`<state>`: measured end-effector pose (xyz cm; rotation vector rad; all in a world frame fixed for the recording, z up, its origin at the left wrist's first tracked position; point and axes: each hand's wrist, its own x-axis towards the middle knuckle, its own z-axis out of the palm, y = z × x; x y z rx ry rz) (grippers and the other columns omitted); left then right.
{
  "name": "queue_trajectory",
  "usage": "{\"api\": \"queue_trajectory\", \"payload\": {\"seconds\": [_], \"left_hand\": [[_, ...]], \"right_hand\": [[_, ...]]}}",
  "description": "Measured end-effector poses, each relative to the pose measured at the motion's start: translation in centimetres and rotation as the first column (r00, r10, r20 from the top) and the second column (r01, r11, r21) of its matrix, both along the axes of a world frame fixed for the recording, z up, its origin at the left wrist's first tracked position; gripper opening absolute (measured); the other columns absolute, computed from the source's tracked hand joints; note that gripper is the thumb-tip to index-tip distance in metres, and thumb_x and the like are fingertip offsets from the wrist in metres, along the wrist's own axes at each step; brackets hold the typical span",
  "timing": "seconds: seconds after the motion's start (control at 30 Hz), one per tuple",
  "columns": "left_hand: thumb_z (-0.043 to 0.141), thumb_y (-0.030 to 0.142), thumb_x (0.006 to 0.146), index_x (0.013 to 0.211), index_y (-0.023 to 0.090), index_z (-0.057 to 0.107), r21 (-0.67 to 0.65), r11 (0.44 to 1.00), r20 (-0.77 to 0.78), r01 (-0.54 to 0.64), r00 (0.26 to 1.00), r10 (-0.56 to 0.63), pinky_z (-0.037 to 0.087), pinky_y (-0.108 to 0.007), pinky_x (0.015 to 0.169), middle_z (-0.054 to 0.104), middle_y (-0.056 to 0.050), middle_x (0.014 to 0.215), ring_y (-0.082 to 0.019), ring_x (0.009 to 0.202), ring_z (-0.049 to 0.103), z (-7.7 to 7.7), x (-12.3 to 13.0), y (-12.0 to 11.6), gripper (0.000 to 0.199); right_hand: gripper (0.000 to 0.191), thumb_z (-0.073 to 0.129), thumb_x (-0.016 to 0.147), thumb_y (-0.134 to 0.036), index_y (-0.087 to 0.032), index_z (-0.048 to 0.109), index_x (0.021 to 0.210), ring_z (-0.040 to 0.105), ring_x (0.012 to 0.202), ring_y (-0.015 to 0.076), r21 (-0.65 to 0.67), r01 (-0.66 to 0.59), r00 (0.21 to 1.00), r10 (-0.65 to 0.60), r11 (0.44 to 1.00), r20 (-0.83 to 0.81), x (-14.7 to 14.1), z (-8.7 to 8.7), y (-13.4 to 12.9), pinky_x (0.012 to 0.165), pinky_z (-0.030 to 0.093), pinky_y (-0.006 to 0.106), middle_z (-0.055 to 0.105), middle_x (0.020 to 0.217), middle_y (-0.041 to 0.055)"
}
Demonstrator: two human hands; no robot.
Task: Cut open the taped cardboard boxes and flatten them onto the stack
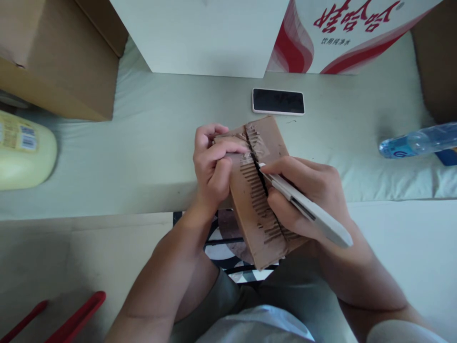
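A brown cardboard box (246, 200) lies tilted over the front edge of the cloth-covered surface. Its top is torn along a dark middle seam, with the ribbed corrugation showing on both sides. Fingers of my left hand (213, 164) are wrapped round the box's far left corner, the index finger lying on the top near the seam. My right hand (309, 195) is closed round a white utility knife (317, 219). The knife's front end meets the seam near the middle of the box; how far the blade goes in is hidden.
Beyond the box lies a phone (278, 101), with a white-and-red carton (214, 43) behind it. A large cardboard box (71, 62) and a pale yellow jug (24, 150) stand at left. A plastic bottle (421, 141) lies at right. Red handles (76, 317) show at lower left.
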<state>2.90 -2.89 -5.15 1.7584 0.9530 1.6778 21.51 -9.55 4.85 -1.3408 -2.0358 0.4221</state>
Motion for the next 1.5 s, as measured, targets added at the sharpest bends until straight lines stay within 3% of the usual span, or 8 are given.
{"api": "queue_trajectory", "payload": {"seconds": [0.2,0.37,0.57,0.83,1.03,1.3,1.4,1.5], "left_hand": [[0.060,0.054,0.103,0.093,0.023,0.082,0.004,1.000,0.037,0.002,0.999,-0.002,0.055,-0.050,0.110,0.067,-0.011,0.115,-0.032,0.119,0.067,-0.3,0.1,0.1,0.040],[0.069,0.065,0.095,0.116,0.026,0.077,0.002,1.000,0.099,0.007,0.995,-0.007,0.056,-0.051,0.106,0.068,-0.010,0.116,-0.034,0.116,0.068,-0.5,-0.2,1.0,0.045],[0.072,0.067,0.094,0.098,0.026,0.077,-0.054,0.996,0.171,0.068,0.984,-0.058,0.058,-0.050,0.102,0.067,-0.008,0.102,-0.031,0.107,0.069,1.3,-0.8,1.4,0.041],[0.074,0.061,0.098,0.095,0.025,0.074,-0.051,0.978,0.206,0.201,0.961,-0.186,0.057,-0.037,0.084,0.058,-0.002,0.080,-0.021,0.083,0.063,2.5,-1.2,0.7,0.036],[0.077,0.061,0.097,0.097,0.026,0.070,-0.014,0.964,0.193,0.267,0.946,-0.259,0.047,-0.031,0.068,0.053,-0.001,0.080,-0.016,0.074,0.054,2.3,-1.3,1.0,0.036],[0.083,0.066,0.089,0.086,0.024,0.065,-0.075,0.968,0.290,0.241,0.934,-0.210,0.051,-0.034,0.080,0.050,0.000,0.078,-0.018,0.077,0.056,2.1,-0.8,1.4,0.046],[0.071,0.069,0.097,0.077,0.024,0.059,-0.049,0.950,0.394,0.308,0.880,-0.265,0.051,-0.035,0.082,0.046,0.000,0.073,-0.018,0.075,0.053,2.4,-0.6,1.7,0.051],[0.064,0.074,0.098,0.070,0.024,0.048,-0.109,0.940,0.462,0.324,0.853,-0.241,0.052,-0.038,0.086,0.039,0.000,0.070,-0.019,0.072,0.051,3.0,-0.4,1.8,0.059]], "right_hand": [[0.016,0.060,0.080,-0.016,-0.021,0.069,0.092,0.049,0.051,0.0108,-0.077,0.000,0.993,-0.010,0.997,-0.122,0.1,0.7,-0.2,0.051,0.040,0.026,0.064,0.067,-0.0024],[0.017,0.060,0.084,-0.013,-0.022,0.071,0.093,0.055,0.053,0.0116,-0.068,-0.027,0.958,0.006,0.997,-0.288,0.3,0.8,-0.6,0.054,0.046,0.026,0.067,0.070,-0.0021],[0.029,0.062,0.081,-0.012,-0.025,0.077,0.102,0.062,0.058,0.0141,0.073,-0.201,0.853,0.212,0.977,-0.476,0.7,-0.7,-0.3,0.054,0.050,0.027,0.074,0.078,-0.0005],[0.031,0.063,0.084,-0.012,-0.026,0.079,0.107,0.063,0.060,0.0138,0.033,-0.140,0.878,0.140,0.990,-0.457,0.7,-1.7,-0.2,0.064,0.057,0.029,0.074,0.082,-0.0011],[0.024,0.065,0.089,-0.018,-0.026,0.078,0.107,0.058,0.057,0.0133,0.003,-0.065,0.897,0.060,0.998,-0.437,0.6,-1.8,-0.3,0.062,0.057,0.028,0.072,0.076,-0.0015],[0.018,0.066,0.092,-0.026,-0.025,0.079,0.105,0.058,0.055,0.0143,-0.020,-0.039,0.905,0.027,0.999,-0.425,0.7,-1.7,-0.3,0.058,0.056,0.029,0.071,0.074,-0.0006],[0.020,0.065,0.092,-0.028,-0.025,0.078,0.108,0.059,0.054,0.0150,-0.047,-0.039,0.904,0.015,0.998,-0.427,0.9,-1.9,-0.3,0.057,0.056,0.030,0.071,0.073,-0.0001],[0.020,0.066,0.092,-0.027,-0.025,0.078,0.108,0.060,0.055,0.0147,-0.053,-0.050,0.899,0.022,0.997,-0.437,0.9,-2.0,-0.3,0.058,0.056,0.030,0.070,0.073,-0.0001]]}}
